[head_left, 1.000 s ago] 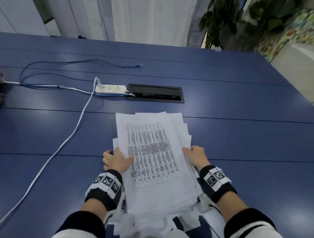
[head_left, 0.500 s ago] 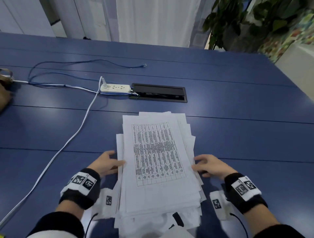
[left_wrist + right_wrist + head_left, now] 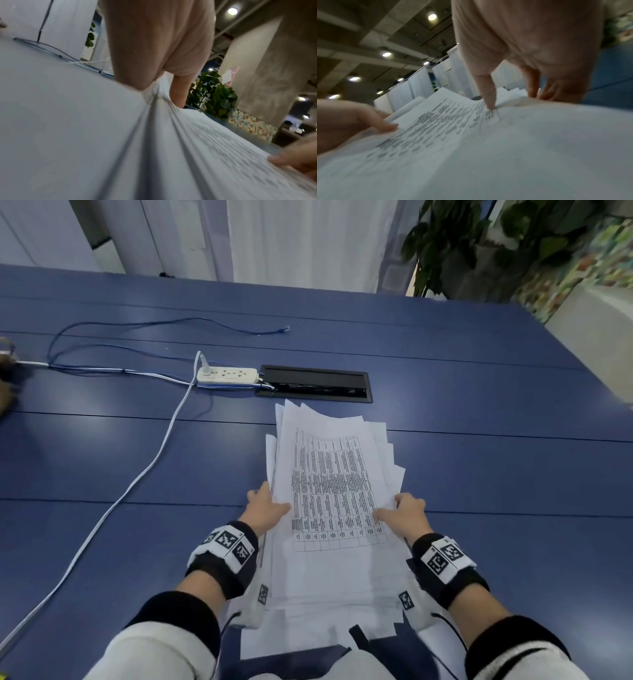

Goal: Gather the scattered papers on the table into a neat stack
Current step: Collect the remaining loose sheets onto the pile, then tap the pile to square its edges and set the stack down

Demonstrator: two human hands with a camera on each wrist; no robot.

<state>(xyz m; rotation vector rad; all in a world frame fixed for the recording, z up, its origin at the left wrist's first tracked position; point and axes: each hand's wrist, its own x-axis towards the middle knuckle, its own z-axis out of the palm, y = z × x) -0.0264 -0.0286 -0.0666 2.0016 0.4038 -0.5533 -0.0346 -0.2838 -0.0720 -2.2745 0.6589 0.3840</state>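
Papers [image 3: 329, 508] lay gathered in a loose, fanned pile on the blue table [image 3: 479, 474], just short of the black cable hatch [image 3: 315, 383]. Left hand [image 3: 265, 508] and right hand [image 3: 404, 513] pinched its long edges, thumbs on top. Thin, limp sheets would probably slide and sag, so a mid-edge hold looked best.

White papers [image 3: 329, 570] with black printed grid, blue table [image 3: 479, 474], white power strip [image 3: 226, 375]
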